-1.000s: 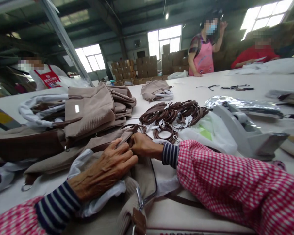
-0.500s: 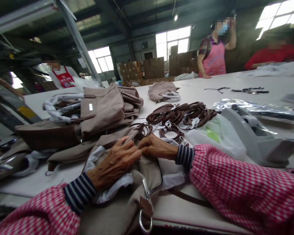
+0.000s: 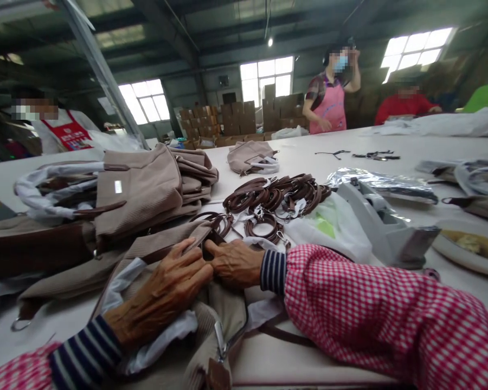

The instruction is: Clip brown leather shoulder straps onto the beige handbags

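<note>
Bag (image 3: 203,341) is lying on the white table (image 3: 301,157) directly before the wearer, under both hands; ribbed taupe cloth, the near end sagging toward the edge. Its silver zip pull (image 3: 219,337) is hanging beside a brown tab (image 3: 218,375), and the zip edge is curving open to the right. White wrapping (image 3: 162,346) is bunching out below the left wrist.

Left hand (image 3: 162,298): palm down, pressing across the bag's upper part, fingers partly extended and slightly bent; cannot tell whether they are gripping cloth, the underside being hidden. Right hand (image 3: 233,262): curling inward, thumb and forefinger drawn nearly together, tips almost meeting the left fingers. A dark brown piece (image 3: 209,245) is showing right at these tips; cannot tell what is being held, if anything.

Left of the hands, more taupe bags (image 3: 142,195) are lying piled, the top one bearing a small metal plate (image 3: 118,187). Beyond the right hand, brown straps (image 3: 244,203) are resting in coils, a single coil (image 3: 276,238) lying nearest. A grey device (image 3: 382,233) is standing to the right, a whitish plastic bag (image 3: 350,227) lying against it.

Across the table, a person in a pink apron (image 3: 329,108) is standing, one arm raised.
</note>
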A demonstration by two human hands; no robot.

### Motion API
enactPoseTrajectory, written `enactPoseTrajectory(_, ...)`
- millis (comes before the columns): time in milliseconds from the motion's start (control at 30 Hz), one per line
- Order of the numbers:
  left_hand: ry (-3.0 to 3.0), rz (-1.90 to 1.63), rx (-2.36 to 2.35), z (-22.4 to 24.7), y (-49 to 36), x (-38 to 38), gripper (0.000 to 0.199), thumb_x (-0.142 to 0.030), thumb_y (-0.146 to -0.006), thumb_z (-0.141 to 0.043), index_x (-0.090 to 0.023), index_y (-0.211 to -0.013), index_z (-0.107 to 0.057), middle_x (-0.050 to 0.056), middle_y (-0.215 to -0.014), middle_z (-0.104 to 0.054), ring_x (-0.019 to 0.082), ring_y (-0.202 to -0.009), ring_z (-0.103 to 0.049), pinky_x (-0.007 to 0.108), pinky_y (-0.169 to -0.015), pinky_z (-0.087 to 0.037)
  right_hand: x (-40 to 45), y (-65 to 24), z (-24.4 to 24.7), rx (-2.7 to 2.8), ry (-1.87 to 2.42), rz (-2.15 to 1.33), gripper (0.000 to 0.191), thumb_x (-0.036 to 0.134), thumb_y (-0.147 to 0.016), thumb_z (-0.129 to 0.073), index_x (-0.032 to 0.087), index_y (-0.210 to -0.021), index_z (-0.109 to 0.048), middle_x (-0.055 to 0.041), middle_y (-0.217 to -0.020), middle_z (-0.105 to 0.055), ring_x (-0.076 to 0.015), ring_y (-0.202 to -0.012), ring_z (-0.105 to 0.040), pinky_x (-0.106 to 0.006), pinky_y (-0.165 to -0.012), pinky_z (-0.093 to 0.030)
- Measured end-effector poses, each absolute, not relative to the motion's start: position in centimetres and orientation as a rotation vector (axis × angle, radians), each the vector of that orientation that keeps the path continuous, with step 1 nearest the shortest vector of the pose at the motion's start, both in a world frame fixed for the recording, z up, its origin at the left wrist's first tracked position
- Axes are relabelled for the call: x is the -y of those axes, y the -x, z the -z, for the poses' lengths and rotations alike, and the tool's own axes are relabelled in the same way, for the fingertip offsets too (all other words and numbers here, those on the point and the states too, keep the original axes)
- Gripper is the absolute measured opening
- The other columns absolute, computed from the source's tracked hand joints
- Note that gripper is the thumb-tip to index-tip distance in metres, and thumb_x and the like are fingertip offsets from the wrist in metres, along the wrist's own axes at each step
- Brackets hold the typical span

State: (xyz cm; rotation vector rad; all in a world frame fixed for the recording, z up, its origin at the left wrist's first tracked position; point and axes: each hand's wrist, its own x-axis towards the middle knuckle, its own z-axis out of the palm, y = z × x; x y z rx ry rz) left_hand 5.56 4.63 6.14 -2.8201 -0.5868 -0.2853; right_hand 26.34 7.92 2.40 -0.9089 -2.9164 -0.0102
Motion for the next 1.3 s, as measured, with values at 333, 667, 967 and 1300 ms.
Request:
enactPoseTrajectory(333, 2.932, 0.39, 0.549, -5.9, -5.6, -3.6, 0.034, 0.001, -0.098, -0.035, -0.021, -0.088, -0.059, -0.001, -0.088, -0.064, 0.018, -0.082, -0.059, 0.05, -0.124, -0.033, -6.5, -28.6, -1.4, 2.748, 0.799, -0.415, 0.043, 0.007, -0.086, -0.054, 0.02, -0.126, -0.063, -0.0066, -0.112, -0.053, -0.0168, -0.084, -0.052, -0.028, -0.071, -0.042)
enactPoseTrajectory(667, 2.805, 0.434, 0.751, -2.8, -5.7, -4.0, 0.033, -0.005, -0.104, -0.04, -0.023, -0.08, -0.055, -0.005, -0.078, -0.056, 0.016, -0.078, -0.056, 0.05, -0.125, -0.035, -4.0, -36.6, -8.1, 2.144, 1.017, -0.768, 0.035, 0.019, -0.092, -0.057, 0.016, -0.123, -0.072, -0.0079, -0.112, -0.072, -0.0188, -0.096, -0.064, -0.031, -0.084, -0.05)
enactPoseTrajectory(967, 2.701, 0.659, 0.694, -0.8, -6.0, -5.1, 0.03, -0.011, -0.103, -0.044, -0.023, -0.078, -0.055, -0.006, -0.071, -0.053, 0.016, -0.077, -0.055, 0.049, -0.118, -0.039, -5.4, -46.7, -9.0, 1.811, 1.452, -0.202, 0.028, 0.029, -0.086, -0.06, 0.012, -0.099, -0.078, -0.0099, -0.093, -0.075, -0.0186, -0.078, -0.063, -0.032, -0.072, -0.049)
enactPoseTrajectory(1300, 2.662, 0.866, 0.603, 0.3, -5.7, -5.7, 0.03, -0.016, -0.105, -0.042, -0.022, -0.077, -0.051, -0.007, -0.069, -0.049, 0.015, -0.07, -0.053, 0.043, -0.113, -0.038, -7.4, -41.4, -8.4, 2.315, 1.422, 0.007, 0.02, 0.02, -0.094, -0.056, 0.017, -0.094, -0.076, -0.0061, -0.094, -0.074, -0.0165, -0.079, -0.064, -0.027, -0.073, -0.042)
